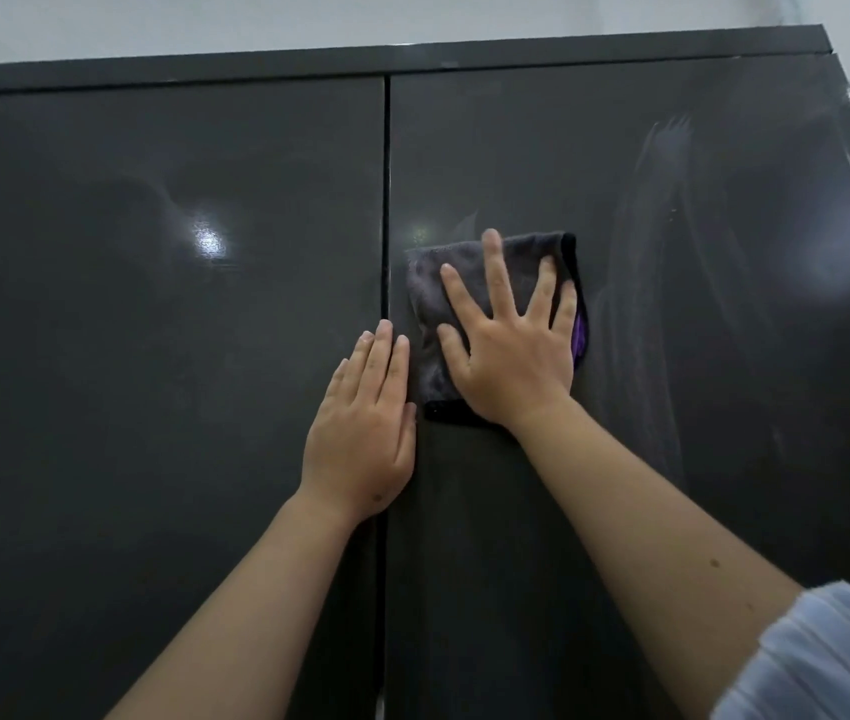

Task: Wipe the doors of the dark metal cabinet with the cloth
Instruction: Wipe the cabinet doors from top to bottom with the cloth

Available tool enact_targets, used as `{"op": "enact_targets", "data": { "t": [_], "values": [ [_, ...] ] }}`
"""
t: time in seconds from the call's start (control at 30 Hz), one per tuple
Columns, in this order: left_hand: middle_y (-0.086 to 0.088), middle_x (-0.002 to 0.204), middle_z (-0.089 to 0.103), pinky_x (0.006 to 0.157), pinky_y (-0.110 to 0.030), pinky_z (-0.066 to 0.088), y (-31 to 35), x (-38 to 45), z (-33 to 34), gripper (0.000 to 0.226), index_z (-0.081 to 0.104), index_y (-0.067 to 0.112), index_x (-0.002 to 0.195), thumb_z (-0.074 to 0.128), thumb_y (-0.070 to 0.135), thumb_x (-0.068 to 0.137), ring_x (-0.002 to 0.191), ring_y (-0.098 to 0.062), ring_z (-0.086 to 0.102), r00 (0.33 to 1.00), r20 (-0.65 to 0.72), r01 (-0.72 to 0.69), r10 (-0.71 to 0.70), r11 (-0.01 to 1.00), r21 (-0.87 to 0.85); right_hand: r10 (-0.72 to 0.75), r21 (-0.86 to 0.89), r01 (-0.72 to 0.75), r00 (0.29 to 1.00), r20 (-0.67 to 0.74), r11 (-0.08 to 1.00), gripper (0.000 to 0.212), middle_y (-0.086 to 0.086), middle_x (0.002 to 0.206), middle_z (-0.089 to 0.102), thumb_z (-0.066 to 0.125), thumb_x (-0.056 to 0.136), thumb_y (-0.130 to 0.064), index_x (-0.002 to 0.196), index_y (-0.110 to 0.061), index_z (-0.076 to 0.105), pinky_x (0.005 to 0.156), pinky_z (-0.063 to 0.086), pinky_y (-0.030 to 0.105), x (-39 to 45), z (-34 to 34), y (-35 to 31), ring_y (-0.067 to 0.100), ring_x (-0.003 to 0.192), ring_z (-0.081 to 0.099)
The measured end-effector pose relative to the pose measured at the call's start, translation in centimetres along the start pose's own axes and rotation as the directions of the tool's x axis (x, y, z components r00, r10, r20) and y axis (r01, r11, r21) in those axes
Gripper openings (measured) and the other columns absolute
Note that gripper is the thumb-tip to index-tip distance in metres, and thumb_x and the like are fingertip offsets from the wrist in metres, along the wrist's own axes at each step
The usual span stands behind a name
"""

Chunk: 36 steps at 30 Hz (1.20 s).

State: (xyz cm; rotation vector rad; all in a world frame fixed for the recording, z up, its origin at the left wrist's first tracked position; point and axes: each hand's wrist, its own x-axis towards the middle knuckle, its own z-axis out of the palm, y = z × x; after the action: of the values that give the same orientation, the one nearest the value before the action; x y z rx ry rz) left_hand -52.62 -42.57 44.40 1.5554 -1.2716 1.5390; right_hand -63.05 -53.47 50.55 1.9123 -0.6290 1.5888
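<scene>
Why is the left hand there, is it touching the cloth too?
Apart. In the head view the left hand lies flat over the door seam, with a thin dark strip of door between its fingers and the cloth.

Bright glare spot on left door (207,241); soft blur, edges bowed by wide-angle lens

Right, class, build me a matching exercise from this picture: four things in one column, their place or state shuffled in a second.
1. folded dark grey cloth
2. left hand
3. right hand
4. bright light reflection

A. on the left door
B. flat across the seam between the doors
C. spread on the cloth
D. pressed against the right door

Pairs: 1-D, 2-B, 3-C, 4-A
</scene>
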Motion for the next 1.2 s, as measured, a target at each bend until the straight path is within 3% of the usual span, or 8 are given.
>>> {"op": "enact_targets", "data": {
  "t": [0.1, 0.3, 0.47, 0.7, 0.87, 1.03, 1.2],
  "values": [
    [-0.014, 0.153, 0.017, 0.115, -0.036, 0.009, 0.2, -0.2, 0.3, 0.063, 0.021, 0.004, 0.145, 0.016, 0.033, 0.089, 0.14, -0.019, 0.005, 1.0, -0.024, 0.017, -0.017, 1.0, -0.005, -0.049, 0.012, 0.05, 0.998, -0.026, 0.999, 0.055, -0.005, 0.159, 0.008, 0.025, 0.095, -0.051, 0.148, -0.04, 0.017, 0.11, 0.004, 0.062, 0.1, -0.3, 0.4, 0.049, 0.14, 0.005],
    [-0.016, 0.151, 0.022, 0.112, -0.039, 0.009, 0.4, -0.5, 0.8, 0.057, 0.017, 0.002, 0.141, 0.02, 0.029, 0.09, 0.139, -0.024, 0.009, 0.997, -0.063, 0.035, -0.036, 0.999, -0.028, -0.247, 0.0, 0.248, 0.965, -0.09, 0.969, 0.05, 0.003, 0.15, 0.036, 0.032, 0.092, -0.041, 0.142, -0.039, 0.037, 0.104, 0.022, 0.068, -6.0, -0.1, 1.6, 0.055, 0.131, 0.026],
    [-0.016, 0.15, 0.022, 0.112, -0.039, 0.013, 0.4, -0.5, 0.9, 0.057, 0.017, 0.002, 0.141, 0.02, 0.028, 0.09, 0.139, -0.025, 0.012, 0.997, -0.073, 0.034, -0.034, 0.999, -0.007, -0.256, -0.024, 0.255, 0.965, -0.055, 0.967, 0.05, 0.001, 0.152, 0.033, 0.029, 0.091, -0.042, 0.14, -0.041, 0.039, 0.103, 0.019, 0.068, -4.4, -0.4, 1.7, 0.055, 0.132, 0.025],
    [-0.017, 0.15, 0.027, 0.111, -0.045, 0.017, 0.5, -0.5, 1.1, 0.058, 0.03, 0.0, 0.142, 0.023, 0.027, 0.091, 0.138, -0.028, 0.02, 0.997, -0.068, 0.046, -0.041, 0.996, 0.078, -0.121, -0.006, 0.121, 0.991, -0.051, 0.993, 0.05, -0.006, 0.159, 0.007, 0.022, 0.095, -0.048, 0.145, -0.05, 0.013, 0.107, 0.003, 0.066, 3.1, -0.4, 1.1, 0.049, 0.139, 0.001],
    [-0.016, 0.149, 0.028, 0.11, -0.046, 0.018, 0.3, -0.6, 1.1, 0.057, 0.029, 0.002, 0.142, 0.024, 0.028, 0.092, 0.138, -0.027, 0.021, 0.996, -0.078, 0.043, -0.037, 0.996, 0.078, -0.026, 0.024, 0.027, 0.998, -0.059, 0.999, 0.052, -0.005, 0.159, 0.004, 0.019, 0.095, -0.056, 0.146, -0.048, 0.011, 0.109, 0.001, 0.064, 6.3, -0.6, 0.3, 0.049, 0.14, -0.002],
    [-0.018, 0.147, 0.031, 0.109, -0.049, 0.018, 0.3, -0.7, 1.2, 0.055, 0.033, 0.0, 0.14, 0.026, 0.026, 0.092, 0.137, -0.029, 0.024, 0.996, -0.089, 0.036, -0.028, 0.995, 0.088, -0.254, -0.024, 0.253, 0.964, -0.075, 0.967, 0.056, -0.004, 0.158, 0.012, 0.021, 0.092, -0.061, 0.146, -0.045, 0.017, 0.11, 0.002, 0.062, 1.9, -0.3, 0.2, 0.048, 0.14, 0.002],
    [-0.016, 0.149, 0.029, 0.11, -0.046, 0.017, 0.4, -0.8, 0.9, 0.057, 0.032, 0.0, 0.141, 0.025, 0.028, 0.091, 0.138, -0.027, 0.02, 0.996, -0.079, 0.042, -0.036, 0.996, 0.084, -0.315, -0.063, 0.312, 0.948, -0.048, 0.948, 0.055, -0.008, 0.158, 0.013, 0.016, 0.092, -0.061, 0.145, -0.048, 0.016, 0.111, 0.005, 0.059, 2.0, -0.5, 1.8, 0.046, 0.141, 0.007]
  ]
}}
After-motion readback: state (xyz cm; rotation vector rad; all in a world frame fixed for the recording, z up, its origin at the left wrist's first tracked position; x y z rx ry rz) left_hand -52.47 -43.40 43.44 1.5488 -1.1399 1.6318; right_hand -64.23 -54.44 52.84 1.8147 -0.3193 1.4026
